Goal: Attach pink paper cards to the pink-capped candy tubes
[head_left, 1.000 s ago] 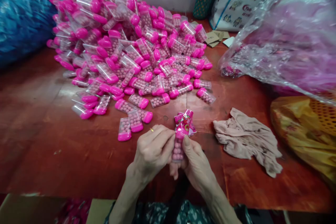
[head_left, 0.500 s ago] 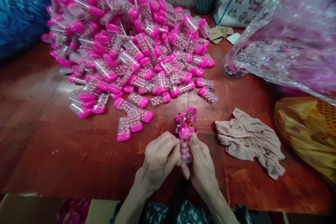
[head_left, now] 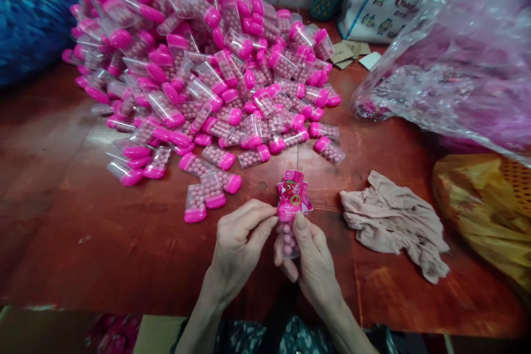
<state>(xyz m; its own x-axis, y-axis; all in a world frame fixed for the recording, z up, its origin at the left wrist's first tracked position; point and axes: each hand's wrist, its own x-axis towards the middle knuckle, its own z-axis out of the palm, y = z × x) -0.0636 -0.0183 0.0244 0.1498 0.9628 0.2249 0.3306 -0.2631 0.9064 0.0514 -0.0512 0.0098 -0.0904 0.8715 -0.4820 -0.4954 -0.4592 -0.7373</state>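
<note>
Upright in my right hand [head_left: 316, 251] is a small clear candy container [head_left: 287, 238] full of pink balls, its pink cap end pointing away from me. My thumb lies along its right side and the fingers curl beneath. A pink printed label sleeve [head_left: 291, 189] with a red cartoon fruit sits at the cap end. My left hand [head_left: 240, 235] is closed in a pinch at the sleeve's lower left edge; the fingertips partly hide the contact. Behind the sleeve, more pink printed labels [head_left: 307, 204] lie on the table.
A large heap of pink-capped candy containers [head_left: 211, 74] covers the back of the red table [head_left: 136, 249]. A crumpled beige cloth [head_left: 390, 221] lies to the right, by a yellow bag [head_left: 477, 199]. Clear plastic [head_left: 448, 66] bulges behind it; a blue bag [head_left: 33, 16] stands far left.
My left hand has shifted from the container's side up to the sleeve's left edge. The container has moved slightly left and turned a little in my right hand.
</note>
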